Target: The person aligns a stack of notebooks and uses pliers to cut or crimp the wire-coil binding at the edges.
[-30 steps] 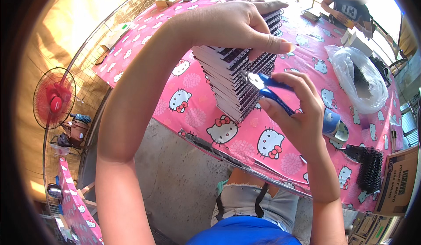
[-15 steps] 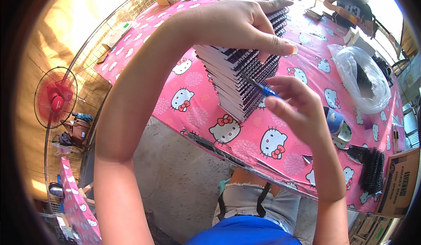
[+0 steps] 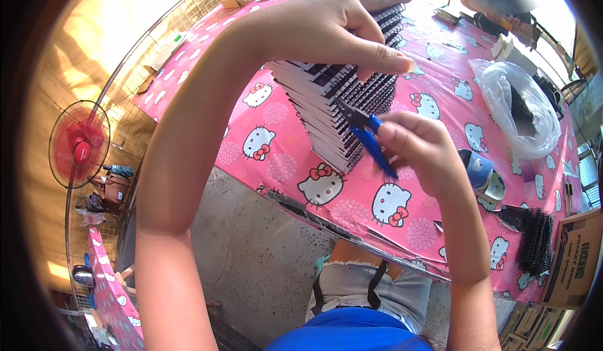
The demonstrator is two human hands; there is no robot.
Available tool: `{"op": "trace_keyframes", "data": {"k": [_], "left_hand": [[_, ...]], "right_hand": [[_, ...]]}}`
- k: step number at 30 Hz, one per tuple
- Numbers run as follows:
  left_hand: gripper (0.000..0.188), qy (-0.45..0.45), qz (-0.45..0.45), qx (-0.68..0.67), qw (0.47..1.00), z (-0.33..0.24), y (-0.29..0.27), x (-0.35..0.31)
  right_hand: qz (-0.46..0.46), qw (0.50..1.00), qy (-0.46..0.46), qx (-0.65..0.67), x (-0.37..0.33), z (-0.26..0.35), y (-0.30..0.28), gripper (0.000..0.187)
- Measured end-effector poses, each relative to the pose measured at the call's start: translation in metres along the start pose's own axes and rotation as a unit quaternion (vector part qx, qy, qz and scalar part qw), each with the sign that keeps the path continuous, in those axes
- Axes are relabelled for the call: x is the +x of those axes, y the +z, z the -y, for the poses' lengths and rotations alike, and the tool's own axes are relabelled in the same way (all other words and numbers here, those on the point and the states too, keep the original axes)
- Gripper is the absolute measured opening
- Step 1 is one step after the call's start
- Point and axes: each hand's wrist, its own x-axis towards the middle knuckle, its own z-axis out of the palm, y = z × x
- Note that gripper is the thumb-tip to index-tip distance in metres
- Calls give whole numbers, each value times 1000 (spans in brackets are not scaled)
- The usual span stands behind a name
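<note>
A tall, leaning stack of spiral notebooks (image 3: 317, 118) stands on the pink table, its black coil bindings facing right. Draped over the top, my left hand (image 3: 326, 31) grips the upper notebooks, thumb and index finger stretched to the right; its other fingers are partly hidden. My right hand (image 3: 422, 149) is closed around blue-handled wire cutters (image 3: 377, 150). The dark jaws of the cutters point up and left, at the coil edge partway down the stack. Whether they touch a coil I cannot tell.
To the right are a clear plastic bag (image 3: 493, 100) with black coils inside, a blue patterned container (image 3: 482, 174) and a bundle of black coils (image 3: 535, 244). A cardboard box (image 3: 571, 260) stands at the right edge. Another person (image 3: 502, 12) is at the far right. A red fan (image 3: 80, 150) stands left.
My right hand has turned, so the blue handles and jaws of the cutters show more fully. The stack and my left hand have shifted slightly left in view. The other person leans forward.
</note>
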Motion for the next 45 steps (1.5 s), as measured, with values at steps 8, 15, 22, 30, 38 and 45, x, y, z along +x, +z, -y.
{"op": "trace_keyframes", "data": {"k": [8, 15, 22, 30, 38, 45], "left_hand": [[45, -44, 39, -20, 998, 1, -8, 1], [39, -22, 39, -18, 999, 2, -9, 1], [36, 28, 19, -18, 999, 9, -8, -1], [36, -23, 65, -33, 997, 5, -15, 0], [38, 16, 41, -22, 999, 8, -11, -1], [38, 44, 21, -14, 999, 11, -9, 1]], "right_hand": [[-236, 672, -412, -569, 0, -22, 10, 50], [62, 980, 121, 144, 12, 0, -11, 47], [-176, 822, -341, -421, -10, -21, 0, 44], [-44, 987, -34, -149, 11, -4, -1, 40], [-164, 813, -361, -426, -3, -24, 3, 42], [-144, 824, -337, -432, 4, -19, 4, 39]]}}
